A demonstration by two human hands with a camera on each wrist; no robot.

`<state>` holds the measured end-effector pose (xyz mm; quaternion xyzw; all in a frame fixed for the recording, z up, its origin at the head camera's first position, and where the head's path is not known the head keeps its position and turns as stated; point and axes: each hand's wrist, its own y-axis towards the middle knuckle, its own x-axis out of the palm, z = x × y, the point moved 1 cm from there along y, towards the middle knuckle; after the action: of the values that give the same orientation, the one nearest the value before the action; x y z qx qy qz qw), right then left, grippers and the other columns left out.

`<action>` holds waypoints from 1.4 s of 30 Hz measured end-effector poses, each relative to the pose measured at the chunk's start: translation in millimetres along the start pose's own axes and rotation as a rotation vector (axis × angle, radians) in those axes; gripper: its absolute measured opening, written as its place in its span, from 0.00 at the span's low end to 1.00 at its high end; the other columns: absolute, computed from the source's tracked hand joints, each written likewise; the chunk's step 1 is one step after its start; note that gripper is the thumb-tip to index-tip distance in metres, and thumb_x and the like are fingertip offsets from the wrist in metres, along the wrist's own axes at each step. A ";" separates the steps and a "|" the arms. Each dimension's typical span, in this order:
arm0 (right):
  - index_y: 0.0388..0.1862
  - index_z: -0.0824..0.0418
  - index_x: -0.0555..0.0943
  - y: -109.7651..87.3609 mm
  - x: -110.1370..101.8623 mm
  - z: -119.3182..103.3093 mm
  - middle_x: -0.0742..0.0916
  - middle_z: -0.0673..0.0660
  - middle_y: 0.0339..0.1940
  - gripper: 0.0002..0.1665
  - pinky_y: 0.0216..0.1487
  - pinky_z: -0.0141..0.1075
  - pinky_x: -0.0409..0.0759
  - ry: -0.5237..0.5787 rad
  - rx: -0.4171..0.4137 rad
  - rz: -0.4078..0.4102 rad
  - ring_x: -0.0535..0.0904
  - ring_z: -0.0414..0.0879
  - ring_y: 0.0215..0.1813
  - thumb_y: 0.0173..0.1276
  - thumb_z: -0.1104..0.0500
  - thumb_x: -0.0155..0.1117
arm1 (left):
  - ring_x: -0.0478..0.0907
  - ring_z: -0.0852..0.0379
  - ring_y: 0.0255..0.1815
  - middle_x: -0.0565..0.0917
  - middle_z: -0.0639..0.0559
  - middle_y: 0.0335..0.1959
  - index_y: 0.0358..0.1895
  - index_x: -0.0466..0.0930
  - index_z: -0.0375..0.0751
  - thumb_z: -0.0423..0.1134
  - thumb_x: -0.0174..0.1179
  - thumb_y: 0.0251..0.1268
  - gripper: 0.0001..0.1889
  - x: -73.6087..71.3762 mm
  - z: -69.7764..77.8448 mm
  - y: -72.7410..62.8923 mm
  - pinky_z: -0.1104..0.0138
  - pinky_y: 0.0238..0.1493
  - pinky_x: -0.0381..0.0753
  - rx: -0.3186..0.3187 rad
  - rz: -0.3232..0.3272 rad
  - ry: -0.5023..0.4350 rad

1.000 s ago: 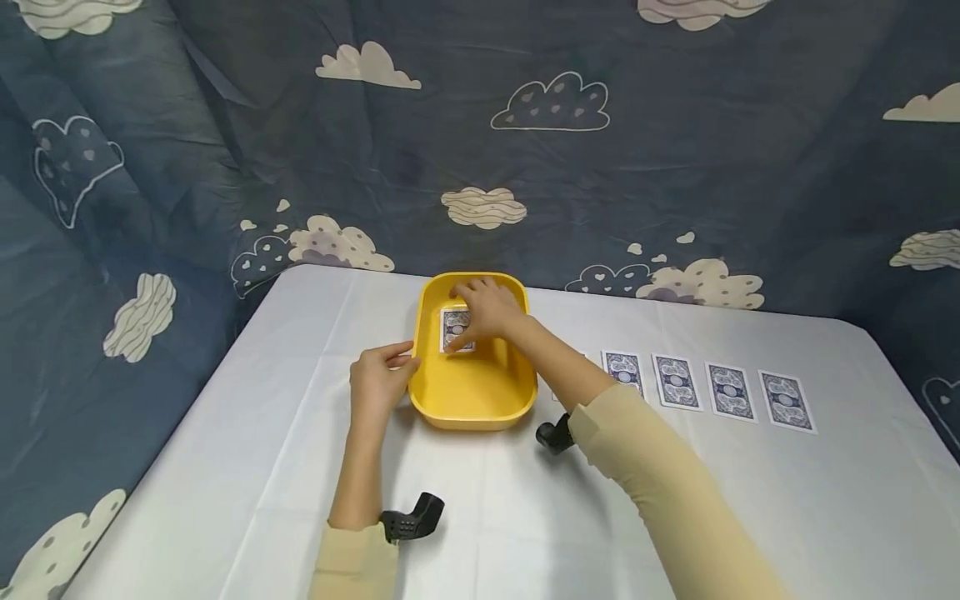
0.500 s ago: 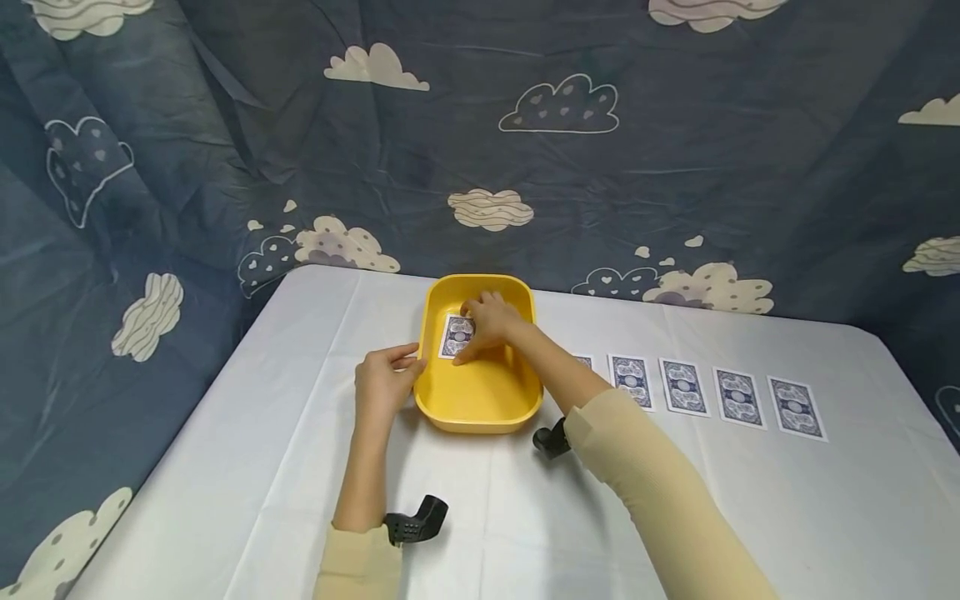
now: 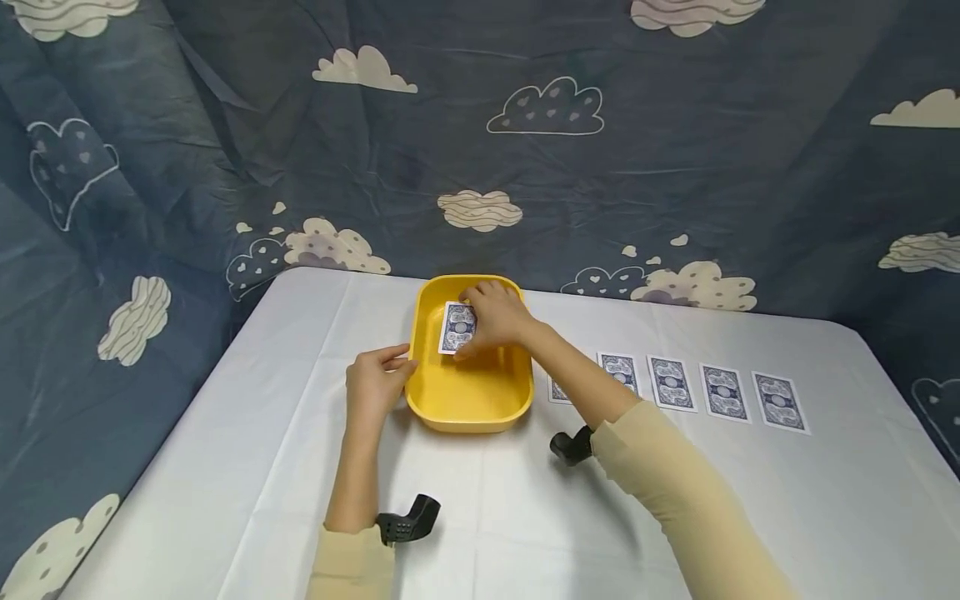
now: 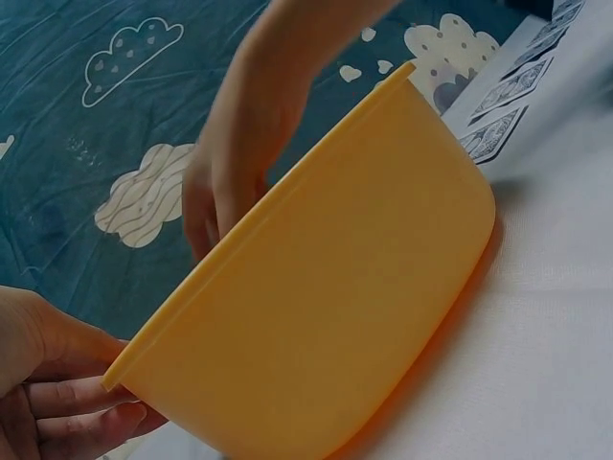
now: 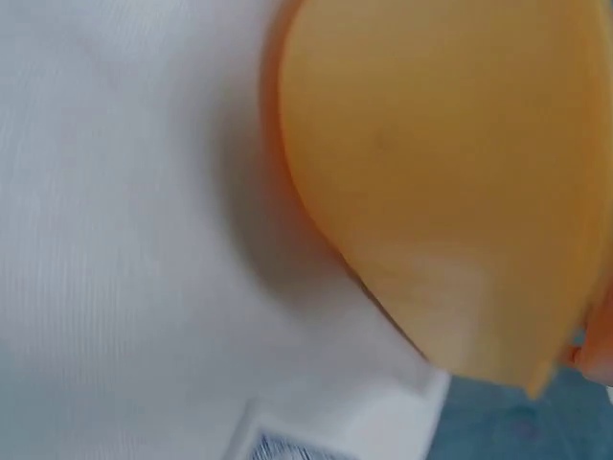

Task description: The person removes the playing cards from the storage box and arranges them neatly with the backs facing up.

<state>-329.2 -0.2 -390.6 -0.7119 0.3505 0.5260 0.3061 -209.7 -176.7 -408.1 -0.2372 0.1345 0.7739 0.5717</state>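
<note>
A yellow plastic basin (image 3: pixel 471 404) stands on the white table. My left hand (image 3: pixel 375 385) pinches its left rim, with fingers at the rim's edge in the left wrist view (image 4: pixel 67 383). Inside the basin, my right hand (image 3: pixel 497 318) grips a blue-and-white patterned playing card (image 3: pixel 454 327), back side up, by its right side between thumb and fingers. The card appears raised off the basin floor. From the left wrist the basin wall hides the card, and the right hand shows above the rim. Only a sliver of the right hand (image 5: pixel 599 340) shows in the right wrist view.
Right of the basin, several face-down playing cards (image 3: pixel 671 383) lie in a spaced row on the white tablecloth (image 3: pixel 525 533). My right forearm covers part of the leftmost one. A dark cloud-print curtain (image 3: pixel 420 158) hangs behind the table.
The card lay flat in the basin under my right hand, then turned slightly; now it looks lifted a little, gripped by the fingers. My left hand stays at the rim.
</note>
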 end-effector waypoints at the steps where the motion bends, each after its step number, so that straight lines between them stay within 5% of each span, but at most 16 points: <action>1: 0.59 0.57 0.70 -4.0 -4.7 1.9 0.75 0.57 0.56 0.54 0.60 0.48 0.62 -0.005 -0.002 0.010 0.65 0.52 0.58 0.34 0.34 0.76 | 0.83 0.50 0.39 0.86 0.44 0.38 0.50 0.81 0.41 0.37 0.64 0.56 0.17 -0.3 0.1 -0.2 0.68 0.34 0.80 0.000 -0.002 0.003; 9: 0.59 0.53 0.70 -47.8 -37.6 30.9 0.74 0.57 0.56 0.54 0.54 0.50 0.66 -0.058 0.045 0.098 0.66 0.53 0.56 0.31 0.35 0.77 | 0.82 0.49 0.43 0.86 0.44 0.39 0.51 0.81 0.41 0.38 0.63 0.56 0.17 0.0 -1.0 0.5 0.62 0.41 0.80 0.005 -0.004 0.027; 18: 0.62 0.52 0.69 -115.6 -52.1 99.7 0.72 0.59 0.60 0.57 0.56 0.59 0.66 -0.046 0.226 0.149 0.65 0.58 0.60 0.30 0.34 0.77 | 0.82 0.49 0.42 0.86 0.44 0.39 0.51 0.81 0.41 0.38 0.63 0.56 0.17 4.2 -1.1 -1.9 0.64 0.40 0.81 0.017 -0.004 0.029; 28: 0.63 0.59 0.65 -203.1 -53.8 193.2 0.68 0.70 0.61 0.56 0.55 0.68 0.59 -0.086 0.371 0.083 0.59 0.69 0.60 0.35 0.40 0.77 | 0.82 0.49 0.39 0.86 0.42 0.39 0.50 0.81 0.40 0.37 0.63 0.56 0.17 7.2 -3.1 -3.1 0.78 0.26 0.73 0.039 -0.004 0.012; 34: 0.64 0.61 0.63 -248.6 -49.3 246.6 0.64 0.75 0.62 0.58 0.56 0.72 0.52 -0.107 0.485 0.008 0.55 0.73 0.60 0.36 0.37 0.75 | 0.82 0.52 0.35 0.85 0.42 0.40 0.51 0.81 0.40 0.37 0.62 0.57 0.17 4.3 -1.5 -3.8 0.78 0.25 0.74 0.030 -0.011 0.009; 42: 0.63 0.62 0.62 -303.8 -55.1 297.6 0.64 0.75 0.60 0.58 0.53 0.72 0.54 -0.149 0.526 -0.053 0.54 0.73 0.58 0.36 0.40 0.76 | 0.83 0.55 0.34 0.85 0.42 0.42 0.53 0.80 0.41 0.38 0.62 0.58 0.18 2.6 -1.0 -6.2 0.77 0.26 0.77 -0.008 -0.032 -0.017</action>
<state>-249.9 421.2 -394.3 -0.5761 0.4329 0.4599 0.5189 -204.3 -173.1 -409.9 -0.2352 0.1226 0.7673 0.5839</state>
